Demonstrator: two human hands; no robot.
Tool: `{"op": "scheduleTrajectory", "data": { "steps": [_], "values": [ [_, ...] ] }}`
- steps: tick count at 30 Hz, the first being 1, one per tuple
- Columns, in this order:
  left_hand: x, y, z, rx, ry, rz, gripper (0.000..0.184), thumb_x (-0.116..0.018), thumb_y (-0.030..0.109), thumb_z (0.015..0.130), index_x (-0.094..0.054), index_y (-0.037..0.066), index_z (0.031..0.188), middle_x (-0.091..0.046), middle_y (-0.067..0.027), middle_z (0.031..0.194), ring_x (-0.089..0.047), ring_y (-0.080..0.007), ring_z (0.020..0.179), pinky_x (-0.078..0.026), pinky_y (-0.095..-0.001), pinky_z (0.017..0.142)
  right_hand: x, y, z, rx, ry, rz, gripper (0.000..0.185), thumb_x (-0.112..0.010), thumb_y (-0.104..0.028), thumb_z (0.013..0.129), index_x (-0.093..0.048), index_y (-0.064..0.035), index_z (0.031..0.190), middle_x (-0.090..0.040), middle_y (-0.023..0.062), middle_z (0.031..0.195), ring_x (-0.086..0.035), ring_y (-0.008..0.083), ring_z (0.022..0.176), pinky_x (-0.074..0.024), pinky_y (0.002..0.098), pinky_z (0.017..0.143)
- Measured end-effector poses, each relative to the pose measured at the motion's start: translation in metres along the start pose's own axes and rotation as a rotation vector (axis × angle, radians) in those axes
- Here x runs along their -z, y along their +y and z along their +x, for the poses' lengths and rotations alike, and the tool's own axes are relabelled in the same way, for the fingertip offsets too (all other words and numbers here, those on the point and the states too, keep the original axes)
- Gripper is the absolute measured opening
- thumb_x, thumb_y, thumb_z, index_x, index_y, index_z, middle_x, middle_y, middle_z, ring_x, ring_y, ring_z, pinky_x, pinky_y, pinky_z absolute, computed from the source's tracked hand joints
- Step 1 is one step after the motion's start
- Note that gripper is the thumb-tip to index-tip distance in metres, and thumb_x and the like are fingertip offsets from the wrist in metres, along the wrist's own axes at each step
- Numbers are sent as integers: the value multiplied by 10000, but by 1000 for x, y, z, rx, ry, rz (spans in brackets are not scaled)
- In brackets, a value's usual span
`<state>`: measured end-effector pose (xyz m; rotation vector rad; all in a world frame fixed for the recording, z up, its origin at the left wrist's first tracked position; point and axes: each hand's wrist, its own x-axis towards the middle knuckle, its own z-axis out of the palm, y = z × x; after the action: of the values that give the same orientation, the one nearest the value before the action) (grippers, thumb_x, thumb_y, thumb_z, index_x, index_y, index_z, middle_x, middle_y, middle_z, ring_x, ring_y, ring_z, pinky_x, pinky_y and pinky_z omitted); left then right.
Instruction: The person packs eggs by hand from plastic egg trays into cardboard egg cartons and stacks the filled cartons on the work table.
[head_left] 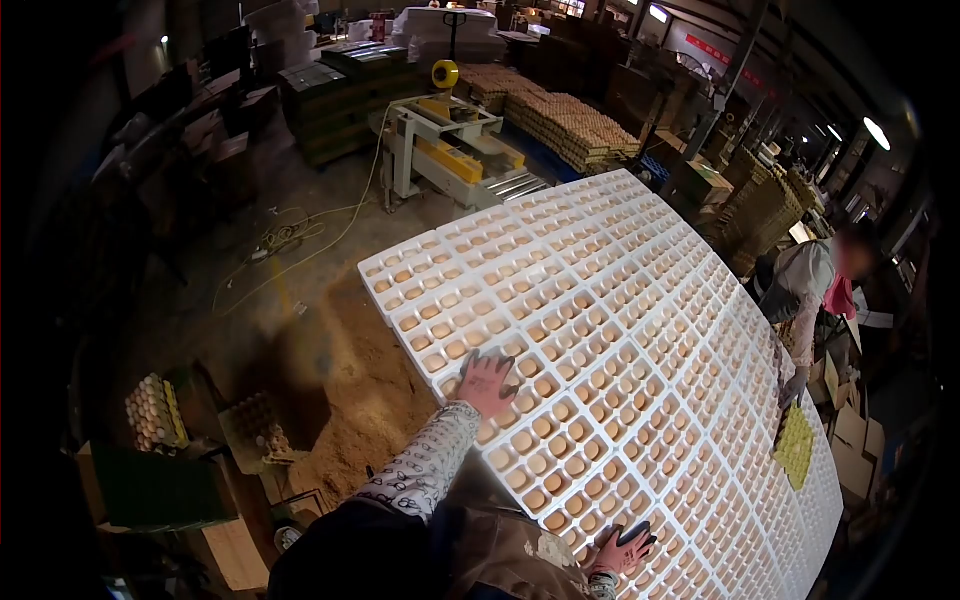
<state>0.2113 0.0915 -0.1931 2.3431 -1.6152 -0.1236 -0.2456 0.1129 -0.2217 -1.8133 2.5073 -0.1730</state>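
Observation:
White foam trays (548, 398) lie side by side over a wide surface, with brown eggs (543, 427) in many of their pockets. My left hand (487, 383), in a pink glove with dark fingertips, rests over eggs near the left edge of the trays, its fingers spread. Lower down, close to my body, my right hand (622, 549) wears a matching glove and lies over eggs with its fingers apart. Neither hand has anything gripped in it. What lies under both palms is hidden.
A co-worker (800, 290) reaches over the far right side beside a yellow-green egg tray (795, 447). A roller machine (450, 150) stands ahead, with stacked egg trays (570, 120) behind. At lower left are a cardboard box (150, 490), an egg stack (152, 412) and sawdust (365, 390).

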Motion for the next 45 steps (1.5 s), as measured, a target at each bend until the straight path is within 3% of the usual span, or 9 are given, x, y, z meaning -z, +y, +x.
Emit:
{"op": "scheduleTrajectory", "data": {
  "steps": [11,16,19,25,28,29,37,41,45],
  "values": [
    [7,1,0,-1,-21,-15,688,-537,496,895,-407,71,1420,-396,-155,1444,-330,-289,1375,-140,-495,1189,5,-8,-2,-18,19,-30,745,-646,-395,873,-351,-82,1482,-323,123,1542,-207,345,1452,-317,488,1117],
    [-9,-5,3,-40,22,-46,691,-530,478,903,-385,60,1434,-355,-169,1487,-299,-305,1400,-165,-467,1189,-2,-5,-3,19,88,-59,809,-616,-431,880,-273,-43,1501,-241,136,1575,-194,307,1461,-89,453,1221],
    [-8,-6,5,-43,-58,-112,696,-529,463,906,-366,54,1445,-340,-180,1496,-291,-320,1404,-174,-461,1187,6,-6,1,62,-83,-69,799,-613,-415,880,-275,-29,1493,-220,144,1582,-191,314,1461,-96,464,1219],
    [-3,-3,2,-33,-5,-27,690,-495,476,917,-350,75,1459,-358,-156,1507,-293,-318,1412,-142,-483,1190,-8,3,0,199,130,-23,808,-631,-381,841,-303,-12,1480,-322,186,1529,-238,370,1434,-67,530,1197],
    [-34,-14,8,-162,285,-109,524,-570,344,858,-526,31,1275,-541,-172,1288,-474,-335,1246,-296,-490,1124,-7,7,1,392,166,269,779,-667,-246,766,-355,-3,1438,-375,220,1471,-279,390,1400,-109,534,1180],
    [-23,-6,13,-63,45,-119,576,-601,353,838,-524,24,1305,-536,-176,1330,-473,-339,1259,-313,-492,1117,-5,7,1,334,156,260,787,-683,-259,759,-364,-1,1431,-370,234,1469,-289,405,1393,-118,537,1177],
    [-21,5,6,-147,158,190,654,-503,330,931,-299,56,1489,-322,-169,1529,-273,-324,1427,-137,-495,1193,28,-2,-8,165,30,85,680,-552,-438,894,-391,-23,1408,-358,195,1481,-303,343,1395,-124,540,1174],
    [-10,18,-4,-309,384,417,534,-471,422,990,-489,66,1388,-524,-116,1374,-482,-311,1262,-334,-496,1081,40,0,-9,165,73,184,608,-519,-386,918,-411,-47,1411,-444,168,1425,-349,307,1373,-148,505,1180],
    [-51,-20,12,-303,233,357,514,-449,431,998,-487,116,1402,-499,-50,1412,-458,-259,1297,-324,-500,1080,36,2,-13,120,53,243,609,-526,-369,918,-401,-64,1430,-429,157,1446,-328,304,1392,-129,504,1193]
  ]
}}
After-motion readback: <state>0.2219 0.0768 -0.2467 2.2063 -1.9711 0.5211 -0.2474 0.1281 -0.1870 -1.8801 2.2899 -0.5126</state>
